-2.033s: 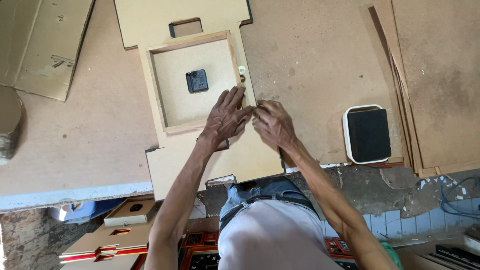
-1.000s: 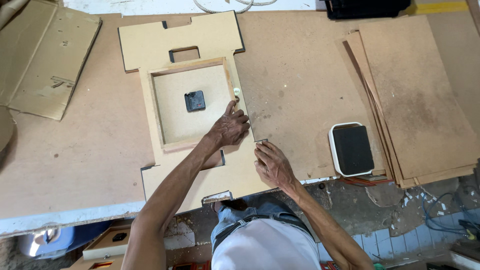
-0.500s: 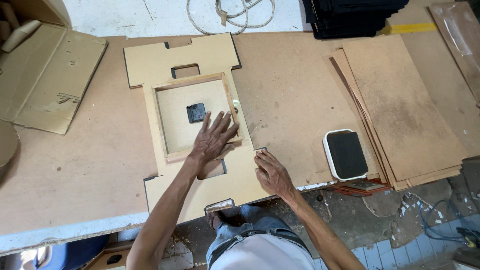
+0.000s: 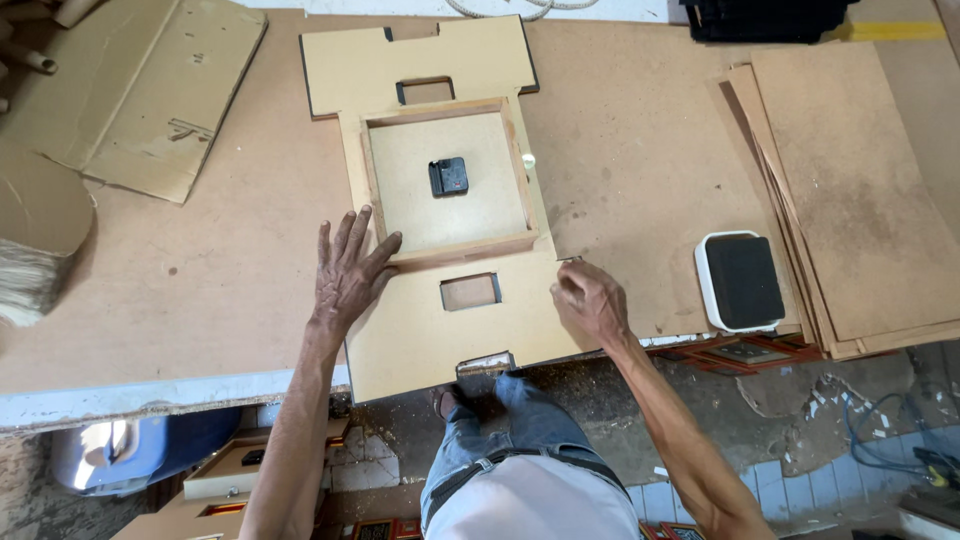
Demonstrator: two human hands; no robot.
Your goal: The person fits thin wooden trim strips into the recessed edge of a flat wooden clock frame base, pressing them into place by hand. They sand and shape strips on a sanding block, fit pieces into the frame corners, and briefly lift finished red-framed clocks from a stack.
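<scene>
left hand [image 4: 345, 268] flat, fingers spread, on cut board [image 4: 450, 310] by wood frame [image 4: 448, 180]; right hand [image 4: 588, 300] loosely curled at board edge, holds nothing seen. brown fibreboard bench [image 4: 200, 270], dusty tiled floor [image 4: 820, 440] below.

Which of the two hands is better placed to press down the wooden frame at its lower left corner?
Left. The left hand lies flat with its fingers touching the lower left corner of the wooden frame. The right hand is curled at the board's right edge, away from that corner.

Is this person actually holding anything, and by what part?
Nothing lifted: left hand lies flat on the cut board at the frame's corner; right hand pinches the board's right edge.
</scene>
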